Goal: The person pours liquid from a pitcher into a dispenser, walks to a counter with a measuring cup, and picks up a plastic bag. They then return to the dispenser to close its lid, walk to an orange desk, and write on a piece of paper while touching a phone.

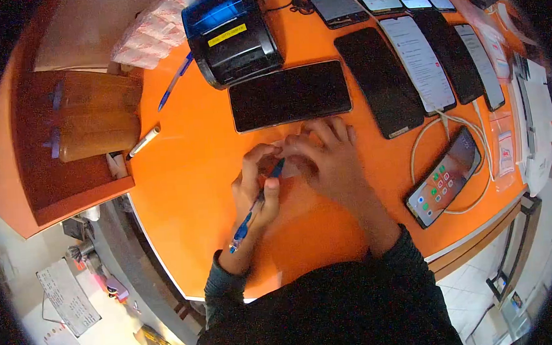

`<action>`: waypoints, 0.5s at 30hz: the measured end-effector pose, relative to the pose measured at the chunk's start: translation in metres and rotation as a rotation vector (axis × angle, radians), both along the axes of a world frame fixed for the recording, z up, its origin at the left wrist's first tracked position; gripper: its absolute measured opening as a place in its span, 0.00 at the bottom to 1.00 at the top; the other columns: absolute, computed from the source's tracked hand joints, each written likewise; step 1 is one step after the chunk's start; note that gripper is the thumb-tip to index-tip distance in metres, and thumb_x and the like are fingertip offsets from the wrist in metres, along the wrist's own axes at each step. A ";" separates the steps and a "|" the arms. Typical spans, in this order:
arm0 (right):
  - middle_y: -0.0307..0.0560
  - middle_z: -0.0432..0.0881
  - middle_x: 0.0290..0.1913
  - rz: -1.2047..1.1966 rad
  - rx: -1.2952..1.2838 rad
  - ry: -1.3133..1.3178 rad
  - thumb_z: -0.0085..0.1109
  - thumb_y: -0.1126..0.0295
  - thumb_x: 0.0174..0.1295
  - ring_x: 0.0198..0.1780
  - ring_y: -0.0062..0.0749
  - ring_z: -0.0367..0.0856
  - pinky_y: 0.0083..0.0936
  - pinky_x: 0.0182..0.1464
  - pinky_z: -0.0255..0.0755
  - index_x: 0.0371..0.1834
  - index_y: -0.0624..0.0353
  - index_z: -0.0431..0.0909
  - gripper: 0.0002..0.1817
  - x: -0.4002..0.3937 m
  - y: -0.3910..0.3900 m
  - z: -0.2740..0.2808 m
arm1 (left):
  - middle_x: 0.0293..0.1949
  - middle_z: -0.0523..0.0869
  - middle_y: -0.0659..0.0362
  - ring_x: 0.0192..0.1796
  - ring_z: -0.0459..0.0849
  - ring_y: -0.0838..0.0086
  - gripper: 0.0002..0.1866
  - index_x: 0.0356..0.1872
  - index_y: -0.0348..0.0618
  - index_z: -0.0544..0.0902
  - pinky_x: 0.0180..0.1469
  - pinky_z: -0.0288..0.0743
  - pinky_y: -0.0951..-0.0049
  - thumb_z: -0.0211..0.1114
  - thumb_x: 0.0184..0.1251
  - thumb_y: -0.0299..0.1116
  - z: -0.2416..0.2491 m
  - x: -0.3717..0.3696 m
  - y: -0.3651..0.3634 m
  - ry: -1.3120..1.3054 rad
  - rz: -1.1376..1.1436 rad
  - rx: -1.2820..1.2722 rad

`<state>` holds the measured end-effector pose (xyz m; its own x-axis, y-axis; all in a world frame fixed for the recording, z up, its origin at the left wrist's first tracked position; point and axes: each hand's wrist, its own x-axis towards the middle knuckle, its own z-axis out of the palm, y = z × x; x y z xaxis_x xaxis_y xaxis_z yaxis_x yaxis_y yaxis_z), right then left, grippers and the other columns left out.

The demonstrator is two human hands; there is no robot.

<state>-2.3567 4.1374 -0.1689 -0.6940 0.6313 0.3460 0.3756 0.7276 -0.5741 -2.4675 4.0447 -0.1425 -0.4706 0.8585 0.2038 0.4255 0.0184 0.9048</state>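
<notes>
A blue pen (pixel 242 227) lies slantwise through my left hand (pixel 256 186), its dark end up by the fingertips and its clear blue end over the wrist. My left fingers are curled around it. Opposite, my right hand (pixel 330 160) has bent fingers that meet the left fingertips. A small pale, see-through piece (pixel 293 169) shows under the right fingers; what exactly they pinch I cannot tell. Just beyond both hands lies a large phone (pixel 291 95) with a dark screen, close to the right knuckles.
A black label printer (pixel 235 49) stands behind the dark phone. Another blue pen (pixel 176 81) and a white marker (pixel 143 142) lie at left. Several phones, some lit (pixel 417 65), fill the right back. A lit phone (pixel 445 177) rests by a white cable (pixel 415 149).
</notes>
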 end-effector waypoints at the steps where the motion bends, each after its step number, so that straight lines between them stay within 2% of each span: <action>1: 0.43 0.67 0.41 0.017 -0.023 0.004 0.58 0.59 0.40 0.45 0.43 0.62 0.41 0.44 0.59 0.35 0.48 0.76 0.15 0.000 0.000 0.000 | 0.35 0.77 0.52 0.37 0.76 0.67 0.22 0.37 0.35 0.69 0.40 0.71 0.72 0.44 0.63 0.48 -0.006 -0.003 -0.001 -0.043 0.017 0.031; 3: 0.41 0.67 0.41 0.051 -0.070 0.013 0.58 0.58 0.41 0.46 0.42 0.62 0.41 0.45 0.59 0.33 0.47 0.77 0.14 0.001 0.001 0.001 | 0.33 0.75 0.54 0.35 0.75 0.70 0.20 0.34 0.36 0.69 0.37 0.71 0.74 0.45 0.64 0.47 -0.022 -0.014 -0.004 -0.128 0.052 0.091; 6: 0.41 0.67 0.43 0.032 -0.061 -0.002 0.59 0.54 0.38 0.46 0.42 0.62 0.40 0.46 0.58 0.32 0.46 0.78 0.16 0.002 0.001 0.008 | 0.29 0.71 0.59 0.31 0.71 0.77 0.10 0.29 0.38 0.67 0.32 0.68 0.79 0.52 0.61 0.36 -0.027 -0.023 0.000 -0.538 0.015 0.277; 8: 0.40 0.67 0.43 0.024 -0.066 -0.010 0.59 0.52 0.37 0.46 0.42 0.61 0.40 0.47 0.58 0.32 0.45 0.78 0.18 0.002 0.001 0.009 | 0.28 0.70 0.60 0.29 0.69 0.79 0.05 0.27 0.40 0.67 0.30 0.65 0.81 0.55 0.55 0.25 -0.015 -0.024 0.004 -0.337 -0.011 0.087; 9: 0.40 0.66 0.44 0.020 -0.067 -0.014 0.60 0.51 0.36 0.46 0.42 0.61 0.39 0.48 0.58 0.33 0.44 0.79 0.19 0.001 0.001 0.010 | 0.28 0.69 0.61 0.28 0.68 0.80 0.07 0.26 0.41 0.66 0.29 0.64 0.82 0.57 0.52 0.20 -0.011 -0.025 0.006 -0.236 -0.025 -0.007; 10: 0.40 0.66 0.44 0.016 -0.076 -0.026 0.60 0.51 0.36 0.47 0.42 0.61 0.39 0.48 0.58 0.33 0.44 0.79 0.19 0.001 0.001 0.011 | 0.26 0.70 0.61 0.28 0.69 0.81 0.11 0.24 0.41 0.67 0.30 0.63 0.83 0.57 0.46 0.12 -0.018 -0.029 0.007 -0.217 -0.098 0.065; 13: 0.39 0.66 0.45 0.010 -0.084 -0.048 0.59 0.50 0.36 0.48 0.43 0.60 0.39 0.48 0.58 0.32 0.43 0.79 0.18 0.001 0.001 0.012 | 0.24 0.71 0.59 0.26 0.71 0.77 0.10 0.20 0.40 0.67 0.29 0.65 0.81 0.57 0.45 0.14 -0.029 -0.027 0.006 -0.132 -0.144 0.088; 15: 0.39 0.66 0.45 0.014 -0.072 -0.037 0.60 0.51 0.36 0.49 0.43 0.60 0.39 0.48 0.58 0.32 0.43 0.79 0.18 0.001 0.001 0.009 | 0.23 0.73 0.57 0.27 0.73 0.73 0.10 0.20 0.41 0.67 0.30 0.68 0.78 0.58 0.43 0.15 -0.015 -0.027 0.012 0.136 -0.295 0.113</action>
<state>-2.3557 4.1381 -0.1597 -0.7148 0.6433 0.2743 0.3873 0.6907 -0.6107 -2.4945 4.0569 -0.1578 -0.1671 0.9219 0.3494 0.5148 -0.2207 0.8285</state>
